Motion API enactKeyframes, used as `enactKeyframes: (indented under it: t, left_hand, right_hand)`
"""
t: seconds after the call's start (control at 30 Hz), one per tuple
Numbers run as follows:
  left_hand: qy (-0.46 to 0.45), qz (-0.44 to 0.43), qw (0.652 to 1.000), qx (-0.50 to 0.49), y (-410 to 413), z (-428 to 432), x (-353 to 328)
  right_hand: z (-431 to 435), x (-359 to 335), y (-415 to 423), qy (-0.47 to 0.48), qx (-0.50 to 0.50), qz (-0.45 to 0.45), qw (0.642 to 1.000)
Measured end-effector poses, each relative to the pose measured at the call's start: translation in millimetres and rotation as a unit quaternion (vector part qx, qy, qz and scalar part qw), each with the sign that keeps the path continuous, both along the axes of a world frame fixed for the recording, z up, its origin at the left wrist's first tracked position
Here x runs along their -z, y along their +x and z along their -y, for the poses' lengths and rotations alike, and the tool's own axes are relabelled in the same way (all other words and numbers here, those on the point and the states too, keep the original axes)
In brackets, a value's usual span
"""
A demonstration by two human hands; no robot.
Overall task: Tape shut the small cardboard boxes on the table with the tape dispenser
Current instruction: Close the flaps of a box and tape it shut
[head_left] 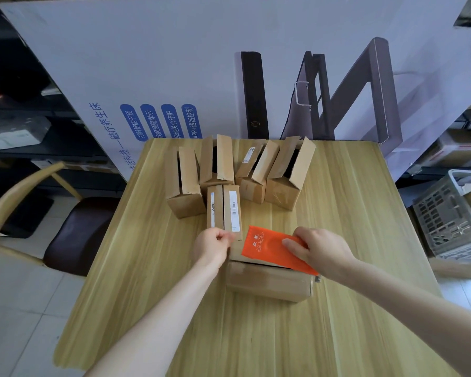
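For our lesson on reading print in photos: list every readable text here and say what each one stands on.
"磁疗养生床": white printed panel behind the table.
"打鼾智能干预", "APP+语音控制": blue ovals on that panel.
Two middle ovals: cut off by the table.
"YA LONG": orange tape dispenser.
Box labels: too small to read.

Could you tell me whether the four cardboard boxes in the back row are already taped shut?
No, all four back-row boxes have their top flaps standing up and open.
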State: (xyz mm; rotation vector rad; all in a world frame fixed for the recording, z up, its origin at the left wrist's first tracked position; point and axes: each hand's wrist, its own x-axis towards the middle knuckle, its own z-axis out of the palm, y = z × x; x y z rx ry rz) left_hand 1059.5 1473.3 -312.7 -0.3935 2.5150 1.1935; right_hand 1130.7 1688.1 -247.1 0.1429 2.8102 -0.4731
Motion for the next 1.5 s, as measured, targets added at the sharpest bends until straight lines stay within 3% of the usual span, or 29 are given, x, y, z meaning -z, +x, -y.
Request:
enactKeyframes:
  t: [0.3, 0.5, 0.83, 1.5]
  left_hand:
    - [-0.066, 0.019, 0.998, 0.007, 8.2, 12.1, 0.2]
    - [-0.087, 0.046, 0.995, -0.02, 12.0, 31.9, 7.3]
    - [-0.048, 0.066, 0.996, -0.042, 30.6, 32.0, 29.9]
    - [0.016, 0.083, 0.995, -0.062, 37.4, 25.0, 59.7]
  right_hand:
    - [-14.0, -0.9, 12.4, -0.025, 0.004, 0.023, 0.999]
    - [-27.9, 2.6, 21.1, 0.008, 0.003, 0.051, 0.999]
    - [-20.8, 11.5, 1.6, 0.098, -0.055, 0.08, 0.99]
    - [-10.3, 29.0, -8.9, 0.164, -0.074, 0.091, 0.979]
